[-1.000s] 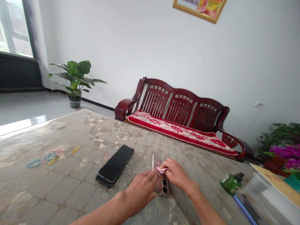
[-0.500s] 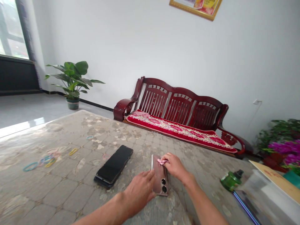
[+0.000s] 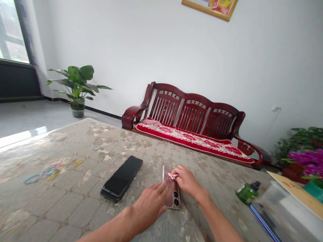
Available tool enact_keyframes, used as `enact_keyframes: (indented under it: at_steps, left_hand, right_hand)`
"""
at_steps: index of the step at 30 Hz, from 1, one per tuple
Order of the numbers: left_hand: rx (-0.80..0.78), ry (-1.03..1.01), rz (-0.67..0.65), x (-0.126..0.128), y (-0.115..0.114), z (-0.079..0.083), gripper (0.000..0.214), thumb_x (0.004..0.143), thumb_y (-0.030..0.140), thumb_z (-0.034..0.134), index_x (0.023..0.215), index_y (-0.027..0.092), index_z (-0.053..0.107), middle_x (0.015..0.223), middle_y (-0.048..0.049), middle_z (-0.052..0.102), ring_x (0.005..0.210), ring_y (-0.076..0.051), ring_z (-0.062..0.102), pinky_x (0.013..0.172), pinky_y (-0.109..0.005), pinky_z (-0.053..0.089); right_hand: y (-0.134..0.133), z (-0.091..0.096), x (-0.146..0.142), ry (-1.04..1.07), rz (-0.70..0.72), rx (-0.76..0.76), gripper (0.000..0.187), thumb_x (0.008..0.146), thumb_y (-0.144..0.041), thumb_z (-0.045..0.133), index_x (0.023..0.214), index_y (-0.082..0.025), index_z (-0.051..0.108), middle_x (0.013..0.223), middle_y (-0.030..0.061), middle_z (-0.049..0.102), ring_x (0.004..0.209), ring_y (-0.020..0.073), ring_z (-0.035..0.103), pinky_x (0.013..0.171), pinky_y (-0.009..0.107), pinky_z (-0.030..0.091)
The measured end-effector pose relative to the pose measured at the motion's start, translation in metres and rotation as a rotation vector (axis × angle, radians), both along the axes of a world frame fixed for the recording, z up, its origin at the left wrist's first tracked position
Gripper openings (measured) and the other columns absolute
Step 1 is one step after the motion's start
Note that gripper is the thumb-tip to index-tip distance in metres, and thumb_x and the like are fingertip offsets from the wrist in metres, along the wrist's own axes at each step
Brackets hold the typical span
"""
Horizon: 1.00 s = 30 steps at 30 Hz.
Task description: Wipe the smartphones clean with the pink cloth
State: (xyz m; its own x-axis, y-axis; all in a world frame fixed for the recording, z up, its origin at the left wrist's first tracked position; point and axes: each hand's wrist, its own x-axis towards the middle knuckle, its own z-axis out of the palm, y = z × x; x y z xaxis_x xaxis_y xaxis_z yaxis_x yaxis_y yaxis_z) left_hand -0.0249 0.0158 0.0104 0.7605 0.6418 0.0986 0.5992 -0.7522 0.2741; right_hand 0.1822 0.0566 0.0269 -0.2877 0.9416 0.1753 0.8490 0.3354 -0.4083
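Observation:
A rose-coloured phone (image 3: 169, 198) lies back side up on the table, its two dark round camera lenses toward me. My left hand (image 3: 151, 200) rests on its left edge with fingers stretched out flat. My right hand (image 3: 188, 181) pinches a small pink cloth (image 3: 173, 176) against the upper part of the phone's back. Left of my hands, a black phone (image 3: 124, 176) lies screen up on top of another dark, flat object, mostly hidden beneath it.
Hair ties (image 3: 51, 172) in several colours lie at the left of the patterned tablecloth (image 3: 68, 205). To the right are a green bottle (image 3: 247, 193), a dark shiny blue-edged object (image 3: 264, 222) and a clear plastic box (image 3: 290, 208). Behind the table stands a wooden bench (image 3: 191, 117).
My right hand has shifted slightly toward me and to the left with the cloth, along the phone's back. The left hand and the phone stay in place.

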Motion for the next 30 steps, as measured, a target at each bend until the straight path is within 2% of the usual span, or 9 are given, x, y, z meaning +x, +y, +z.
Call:
enact_keyframes:
  at_steps: [3,6,10,15,20,22,26,30]
  left_hand:
    - [-0.007,-0.025,-0.023,0.000,0.001,-0.004,0.053,0.092,0.024,0.056,0.143,0.019,0.042,0.144,-0.0116,0.051,0.134,-0.026,0.047,0.114,-0.038,0.035]
    - [-0.017,-0.034,-0.024,0.000,0.002,-0.004,0.053,0.092,0.023,0.055,0.143,0.021,0.041,0.143,-0.0103,0.052,0.134,-0.025,0.047,0.114,-0.037,0.033]
    - [-0.006,-0.026,-0.020,0.000,0.000,0.003,0.058,0.091,0.021,0.056,0.145,0.016,0.037,0.147,-0.0135,0.047,0.137,-0.027,0.042,0.115,-0.037,0.033]
    - [-0.019,0.007,0.012,0.000,-0.002,0.006,0.043,0.092,0.027,0.060,0.132,0.013,0.055,0.136,-0.0143,0.057,0.128,-0.029,0.052,0.112,-0.038,0.038]
    - [-0.005,-0.012,0.024,0.002,-0.001,-0.002,0.049,0.090,0.030,0.064,0.134,0.009,0.054,0.138,-0.0170,0.056,0.129,-0.030,0.051,0.112,-0.040,0.038]
    - [0.003,-0.014,0.027,0.002,-0.001,-0.003,0.049,0.089,0.030,0.066,0.132,0.009,0.055,0.139,-0.0173,0.055,0.128,-0.030,0.052,0.111,-0.040,0.039]
    - [0.014,0.003,0.023,0.001,-0.002,-0.003,0.045,0.091,0.032,0.066,0.129,0.010,0.058,0.139,-0.0169,0.056,0.128,-0.030,0.052,0.112,-0.040,0.039]
    - [0.016,0.013,0.013,0.000,-0.001,-0.005,0.051,0.091,0.033,0.065,0.135,0.009,0.053,0.142,-0.0175,0.053,0.132,-0.030,0.049,0.114,-0.040,0.036]
  right_hand:
    - [-0.019,0.003,0.001,-0.034,0.065,-0.043,0.017,0.088,-0.013,0.054,0.082,-0.021,0.068,0.087,0.0009,0.064,0.085,0.0146,0.058,0.074,0.023,0.036]
    - [-0.024,0.006,-0.001,-0.064,0.092,-0.047,0.020,0.086,-0.008,0.052,0.083,-0.021,0.068,0.088,0.0005,0.065,0.088,0.0147,0.058,0.077,0.023,0.036]
    - [-0.004,0.006,-0.011,-0.101,0.066,-0.011,0.020,0.090,-0.011,0.051,0.082,-0.021,0.067,0.090,0.0018,0.065,0.090,0.0156,0.057,0.078,0.024,0.037]
    - [0.026,0.002,-0.027,-0.181,-0.077,0.048,0.022,0.092,-0.014,0.050,0.082,-0.021,0.068,0.092,0.0039,0.065,0.092,0.0168,0.058,0.079,0.025,0.037]
    - [0.031,-0.003,-0.039,-0.193,-0.003,0.056,0.024,0.091,-0.010,0.049,0.090,-0.022,0.069,0.098,0.0034,0.066,0.097,0.0162,0.058,0.085,0.023,0.038]
    - [0.032,-0.003,-0.038,-0.211,-0.014,0.065,0.025,0.091,-0.010,0.047,0.091,-0.022,0.069,0.099,0.0041,0.066,0.098,0.0165,0.057,0.086,0.023,0.037]
    - [0.038,0.000,-0.025,-0.298,-0.130,0.049,0.027,0.092,-0.010,0.046,0.090,-0.021,0.070,0.101,0.0063,0.066,0.100,0.0177,0.057,0.086,0.024,0.037]
    - [0.040,0.002,-0.010,-0.347,-0.218,0.027,0.026,0.089,-0.007,0.046,0.088,-0.018,0.070,0.099,0.0091,0.067,0.096,0.0193,0.058,0.083,0.026,0.037]
